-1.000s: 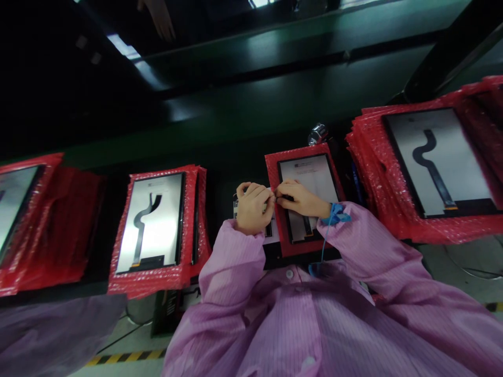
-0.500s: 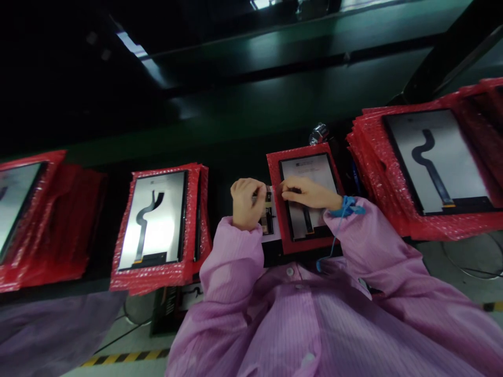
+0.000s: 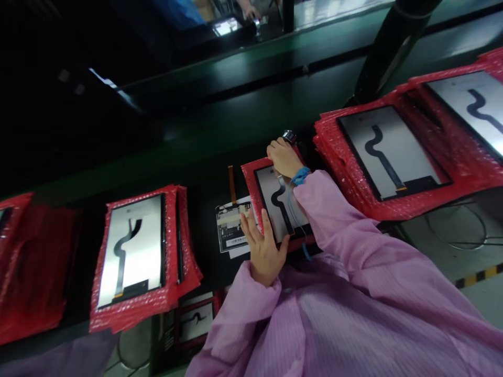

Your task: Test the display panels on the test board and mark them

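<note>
A display panel (image 3: 283,222) with a curved black ribbon cable (image 3: 280,201) lies on a red bubble-wrap sheet (image 3: 251,183) in front of me. My left hand (image 3: 264,246) rests with fingers spread on the panel's left edge. Part of a small circuit board (image 3: 231,225) shows beyond its fingertips, with an orange flat cable (image 3: 231,183) sticking up from it. Over the panel's top edge, my right hand (image 3: 285,157) is bent down with curled fingers; what they hold, if anything, is hidden. A shiny round metal piece (image 3: 290,136) sits just behind that hand.
To the left, a display panel (image 3: 135,246) tops a stack of red bubble wrap (image 3: 173,209). On the right are another panel (image 3: 393,152) and more red stacks (image 3: 334,157). A dark post (image 3: 387,52) stands at the back. A person's hand (image 3: 250,10) shows at the top.
My left hand has opened and come down onto the panel's edge, uncovering the circuit board. My right hand has moved up to the panel's top edge. The view has shifted.
</note>
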Demonstrator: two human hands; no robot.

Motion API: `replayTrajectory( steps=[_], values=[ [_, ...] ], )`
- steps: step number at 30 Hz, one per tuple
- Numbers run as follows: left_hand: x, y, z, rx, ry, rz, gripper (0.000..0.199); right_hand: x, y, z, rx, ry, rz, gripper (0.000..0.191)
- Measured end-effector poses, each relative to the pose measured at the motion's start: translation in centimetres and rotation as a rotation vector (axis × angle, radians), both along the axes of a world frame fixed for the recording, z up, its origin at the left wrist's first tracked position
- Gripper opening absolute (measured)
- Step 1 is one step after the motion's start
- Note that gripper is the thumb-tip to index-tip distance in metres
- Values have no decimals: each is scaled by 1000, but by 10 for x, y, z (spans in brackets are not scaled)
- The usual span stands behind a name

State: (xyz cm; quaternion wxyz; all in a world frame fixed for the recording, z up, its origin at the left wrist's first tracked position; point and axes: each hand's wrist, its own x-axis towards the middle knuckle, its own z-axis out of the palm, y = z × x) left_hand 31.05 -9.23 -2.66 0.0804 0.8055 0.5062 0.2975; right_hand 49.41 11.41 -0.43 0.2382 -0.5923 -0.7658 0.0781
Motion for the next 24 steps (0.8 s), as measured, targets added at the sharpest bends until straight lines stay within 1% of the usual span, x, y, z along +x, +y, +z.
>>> replayTrajectory(
  steps=[2,4,6,8,9,11,12,14,16,17,19,21,22,24],
  values=[
    [1,-1,-7,-17,-12,20,101,2,-8,10,26,17,27,18],
    [-1,2,-10,-53,-72,60,108,5,-19,26,60,51,43,20],
    [-1,6,-10,-101,-187,109,114,8,-31,44,98,90,35,22],
    [3,8,-10,-158,-378,141,108,10,-43,61,161,137,-3,22],
    [6,9,-9,-185,-481,149,102,11,-47,68,206,166,-34,21],
    [15,7,-6,-236,-633,146,81,12,-54,77,296,221,-88,17],
    [19,6,-4,-253,-664,144,69,12,-57,81,331,242,-101,16],
    [24,3,2,-262,-666,150,46,12,-60,84,369,277,-94,17],
    [18,2,11,-253,-656,178,33,12,-62,84,368,333,-62,19],
    [9,2,17,-253,-658,199,31,12,-63,84,367,371,-42,21],
    [-21,4,28,-290,-695,255,28,10,-64,81,378,450,-7,25],
    [-66,8,42,-355,-787,350,26,5,-63,72,413,517,-9,27],
    [-92,10,49,-393,-841,417,25,2,-61,64,426,539,-22,27],
    [-148,15,66,-389,-941,571,29,-8,-55,45,398,546,-36,26]
  ],
)
